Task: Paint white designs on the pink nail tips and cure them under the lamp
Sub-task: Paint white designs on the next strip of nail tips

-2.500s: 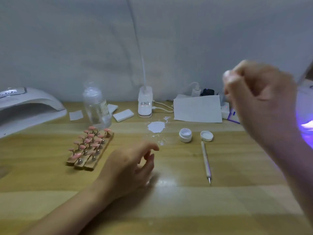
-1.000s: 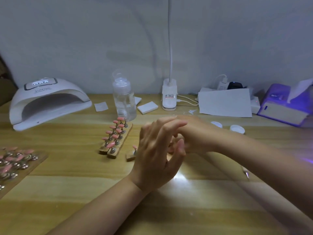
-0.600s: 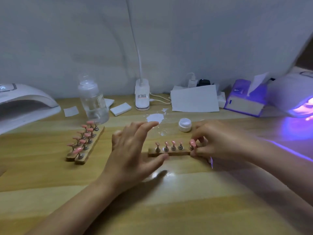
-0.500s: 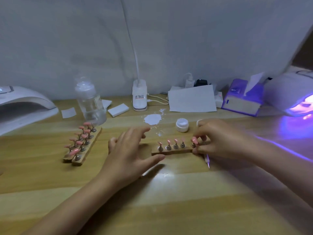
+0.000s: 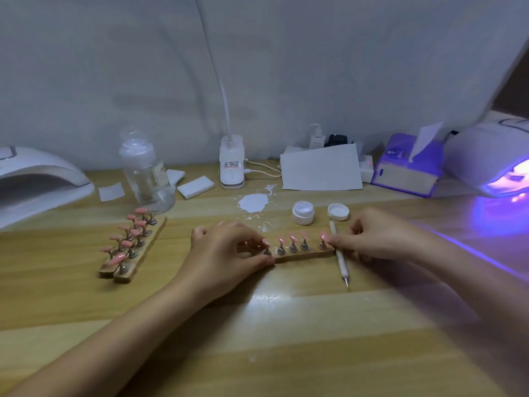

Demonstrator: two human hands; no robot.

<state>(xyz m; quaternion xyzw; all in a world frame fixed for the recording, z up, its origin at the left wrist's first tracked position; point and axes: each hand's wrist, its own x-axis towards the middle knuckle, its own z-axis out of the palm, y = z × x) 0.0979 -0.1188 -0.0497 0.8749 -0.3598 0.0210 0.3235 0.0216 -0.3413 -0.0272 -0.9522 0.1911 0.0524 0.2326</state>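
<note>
On the wooden tabletop (image 5: 286, 339) a short wooden strip (image 5: 300, 254) carrying five pink nail tips (image 5: 292, 239) on small metal stands lies crosswise in the middle, and everything else can be placed from it. Just behind the strip sit a white spill of paint (image 5: 253, 202), an open white jar (image 5: 303, 212) and its lid (image 5: 338, 211); farther back stand a white clip lamp base (image 5: 232, 161), a sheet of white paper (image 5: 321, 167) and a purple tissue box (image 5: 408, 167). To the strip's left, well apart, two more wooden strips (image 5: 133, 250) of pink tips lie side by side, with a clear bottle (image 5: 144, 170) behind them and an unlit white curing lamp (image 5: 37, 181) beyond that. Far to the strip's right a second curing lamp (image 5: 495, 159) glows violet onto the wood. A white dotting tool (image 5: 339, 255) lies against the strip's right end, its metal point toward the viewer. The left hand (image 5: 229, 253) covers the strip's left end, thumb at the near edge and curled fingers (image 5: 257, 242) over the far edge by the leftmost tip, pinching the strip. The right hand (image 5: 378, 236) meets the strip's right end, its fingertips (image 5: 333, 239) touching the rightmost tip's stand; whether it truly grips there is not clear.
</note>
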